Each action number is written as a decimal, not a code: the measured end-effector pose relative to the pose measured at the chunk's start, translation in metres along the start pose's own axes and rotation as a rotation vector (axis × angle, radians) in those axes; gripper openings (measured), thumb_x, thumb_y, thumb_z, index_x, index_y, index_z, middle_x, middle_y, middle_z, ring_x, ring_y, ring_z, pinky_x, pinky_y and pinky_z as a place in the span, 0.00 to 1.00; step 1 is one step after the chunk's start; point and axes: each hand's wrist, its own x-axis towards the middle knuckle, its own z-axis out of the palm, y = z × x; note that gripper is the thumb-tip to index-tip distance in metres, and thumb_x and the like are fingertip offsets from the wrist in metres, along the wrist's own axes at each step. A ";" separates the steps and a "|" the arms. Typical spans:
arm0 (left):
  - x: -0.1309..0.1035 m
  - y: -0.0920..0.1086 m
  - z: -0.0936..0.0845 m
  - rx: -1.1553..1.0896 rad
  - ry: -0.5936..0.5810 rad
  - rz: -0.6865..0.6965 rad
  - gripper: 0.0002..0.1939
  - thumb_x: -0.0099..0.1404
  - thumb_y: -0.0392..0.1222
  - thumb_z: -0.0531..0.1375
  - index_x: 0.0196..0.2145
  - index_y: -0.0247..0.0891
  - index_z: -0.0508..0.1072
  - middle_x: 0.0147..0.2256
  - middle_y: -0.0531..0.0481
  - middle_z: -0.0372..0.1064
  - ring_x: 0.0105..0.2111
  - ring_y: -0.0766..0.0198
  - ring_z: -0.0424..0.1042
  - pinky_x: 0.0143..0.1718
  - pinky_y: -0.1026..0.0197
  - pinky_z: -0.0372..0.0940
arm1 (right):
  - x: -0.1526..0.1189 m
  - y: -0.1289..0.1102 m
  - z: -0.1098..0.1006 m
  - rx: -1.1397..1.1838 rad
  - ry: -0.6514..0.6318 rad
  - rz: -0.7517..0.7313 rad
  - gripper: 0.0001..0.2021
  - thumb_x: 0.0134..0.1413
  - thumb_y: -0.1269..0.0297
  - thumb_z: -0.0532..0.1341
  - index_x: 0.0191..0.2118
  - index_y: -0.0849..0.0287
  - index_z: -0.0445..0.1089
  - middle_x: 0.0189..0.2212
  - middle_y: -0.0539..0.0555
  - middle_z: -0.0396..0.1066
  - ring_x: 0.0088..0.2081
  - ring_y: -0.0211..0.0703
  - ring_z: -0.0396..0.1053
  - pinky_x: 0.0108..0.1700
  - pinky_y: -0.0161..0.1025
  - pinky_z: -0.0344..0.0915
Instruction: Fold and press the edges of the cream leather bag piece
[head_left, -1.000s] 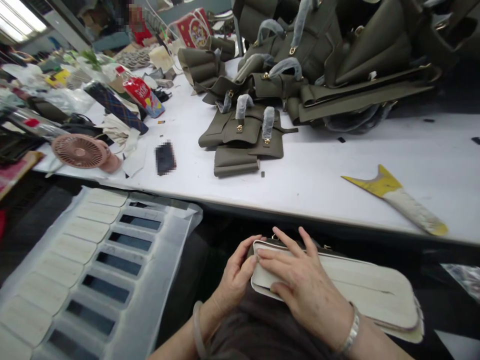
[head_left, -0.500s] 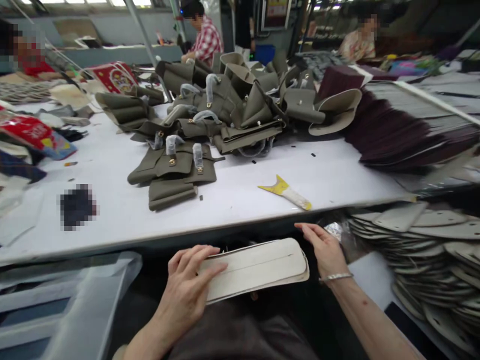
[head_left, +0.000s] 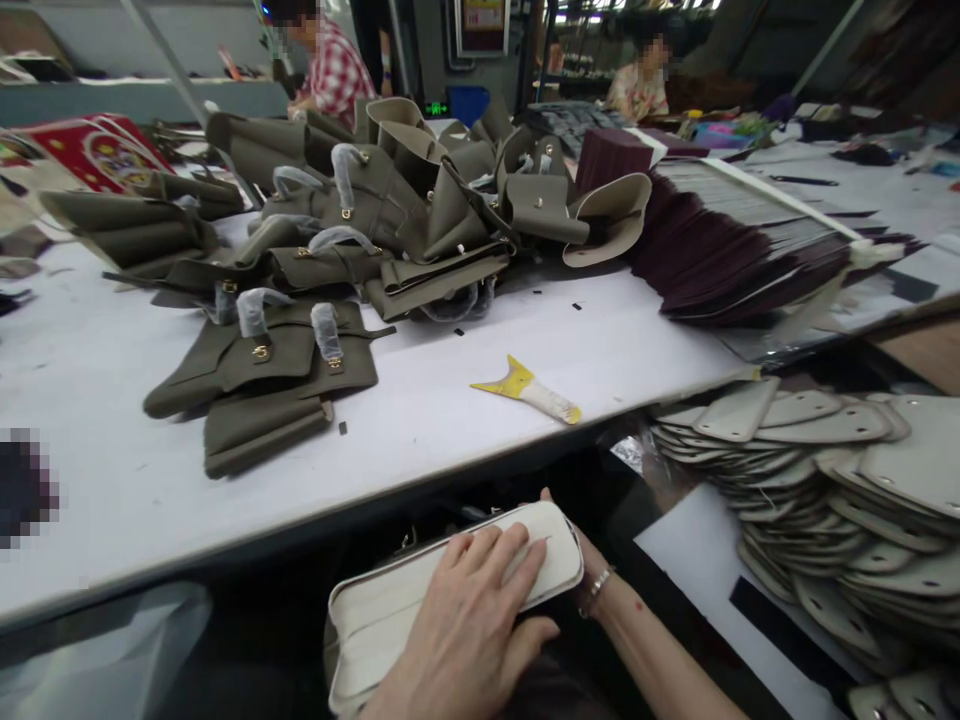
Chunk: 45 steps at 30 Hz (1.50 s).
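Observation:
A long cream bag panel (head_left: 375,612) with rounded ends lies across my lap, below the front edge of the white table (head_left: 465,410). My left hand (head_left: 469,625) rests flat on top of it, fingers spread toward its right end and thumb on the near edge. My right hand (head_left: 590,558) is wrapped around the panel's far right end and mostly hidden behind it; only a fingertip, the wrist and a silver bracelet show.
Olive bag parts with wrapped handles (head_left: 262,370) are piled on the table, and a yellow scraper (head_left: 529,390) lies near its front edge. Dark maroon sheets (head_left: 712,250) lie at the back right. Cream oval panels (head_left: 825,470) are stacked low at right. Two people work in the background.
My view has swung right. My left hand slid along the panel toward its right end. My right hand went from open beside the panel to wrapped behind its end.

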 end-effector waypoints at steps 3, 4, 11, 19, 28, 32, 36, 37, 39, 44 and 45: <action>-0.001 -0.002 0.000 -0.007 -0.013 0.011 0.28 0.67 0.59 0.54 0.61 0.49 0.62 0.60 0.50 0.63 0.54 0.50 0.62 0.53 0.47 0.57 | 0.010 0.003 0.003 0.003 -0.001 -0.025 0.32 0.59 0.34 0.50 0.37 0.62 0.74 0.32 0.58 0.77 0.39 0.52 0.77 0.44 0.46 0.71; -0.002 -0.002 -0.001 -0.001 -0.016 0.016 0.28 0.67 0.59 0.54 0.61 0.49 0.62 0.59 0.50 0.63 0.54 0.50 0.62 0.53 0.47 0.57 | 0.012 0.003 0.004 0.014 0.002 -0.032 0.31 0.60 0.35 0.50 0.36 0.62 0.73 0.32 0.57 0.77 0.39 0.51 0.77 0.44 0.45 0.70; 0.002 0.001 0.000 0.011 -0.025 0.042 0.27 0.66 0.61 0.55 0.58 0.47 0.65 0.58 0.49 0.64 0.52 0.51 0.63 0.52 0.49 0.58 | 0.018 -0.011 -0.001 0.245 0.080 0.064 0.20 0.58 0.47 0.61 0.44 0.60 0.67 0.28 0.53 0.76 0.32 0.46 0.75 0.39 0.42 0.70; 0.018 0.010 -0.002 0.085 -0.064 0.059 0.28 0.63 0.64 0.57 0.58 0.54 0.64 0.53 0.47 0.65 0.50 0.49 0.64 0.48 0.47 0.59 | 0.012 -0.008 0.000 0.375 0.089 0.111 0.15 0.60 0.53 0.62 0.34 0.63 0.71 0.23 0.53 0.74 0.24 0.42 0.71 0.31 0.37 0.67; 0.031 0.015 -0.005 0.047 -0.121 0.188 0.33 0.58 0.65 0.61 0.53 0.42 0.66 0.56 0.46 0.64 0.54 0.49 0.61 0.55 0.48 0.55 | -0.027 -0.001 0.010 0.513 0.013 -0.104 0.22 0.59 0.47 0.61 0.48 0.61 0.73 0.37 0.55 0.78 0.44 0.47 0.74 0.51 0.41 0.66; 0.030 0.015 -0.008 0.026 -0.146 0.203 0.34 0.58 0.66 0.60 0.57 0.46 0.63 0.57 0.48 0.63 0.54 0.49 0.60 0.55 0.48 0.55 | -0.032 0.004 0.011 0.492 -0.020 -0.131 0.24 0.60 0.45 0.60 0.49 0.61 0.73 0.39 0.56 0.77 0.47 0.50 0.72 0.53 0.44 0.64; 0.030 0.016 -0.007 0.090 -0.139 0.218 0.38 0.56 0.65 0.63 0.58 0.43 0.62 0.58 0.42 0.61 0.56 0.45 0.59 0.55 0.45 0.55 | -0.036 0.005 0.011 0.458 -0.012 -0.182 0.25 0.60 0.44 0.59 0.53 0.59 0.71 0.42 0.56 0.77 0.49 0.51 0.71 0.55 0.47 0.63; 0.030 0.016 -0.006 0.090 -0.137 0.218 0.38 0.56 0.65 0.63 0.58 0.43 0.62 0.59 0.41 0.60 0.56 0.44 0.59 0.56 0.44 0.56 | -0.037 0.005 0.012 0.446 -0.004 -0.197 0.25 0.60 0.44 0.59 0.53 0.58 0.71 0.42 0.56 0.77 0.49 0.51 0.71 0.55 0.47 0.63; 0.030 0.017 -0.007 0.057 -0.135 0.212 0.37 0.56 0.64 0.63 0.57 0.43 0.63 0.58 0.42 0.61 0.56 0.45 0.60 0.55 0.44 0.57 | -0.040 0.006 0.014 0.414 0.022 -0.228 0.25 0.60 0.44 0.58 0.54 0.58 0.71 0.44 0.56 0.76 0.50 0.51 0.70 0.56 0.47 0.63; 0.034 0.016 -0.019 -0.017 -0.148 0.201 0.15 0.68 0.51 0.56 0.47 0.40 0.68 0.47 0.46 0.68 0.49 0.51 0.66 0.52 0.47 0.63 | -0.050 0.007 0.018 0.299 0.124 -0.327 0.21 0.61 0.47 0.60 0.52 0.56 0.73 0.48 0.53 0.74 0.54 0.48 0.67 0.58 0.41 0.59; 0.037 0.015 -0.022 -0.003 -0.157 0.212 0.12 0.70 0.46 0.53 0.46 0.39 0.68 0.45 0.46 0.69 0.47 0.52 0.67 0.50 0.48 0.64 | -0.052 0.007 0.018 0.271 0.142 -0.346 0.20 0.61 0.48 0.61 0.51 0.56 0.74 0.47 0.53 0.74 0.54 0.47 0.66 0.57 0.40 0.59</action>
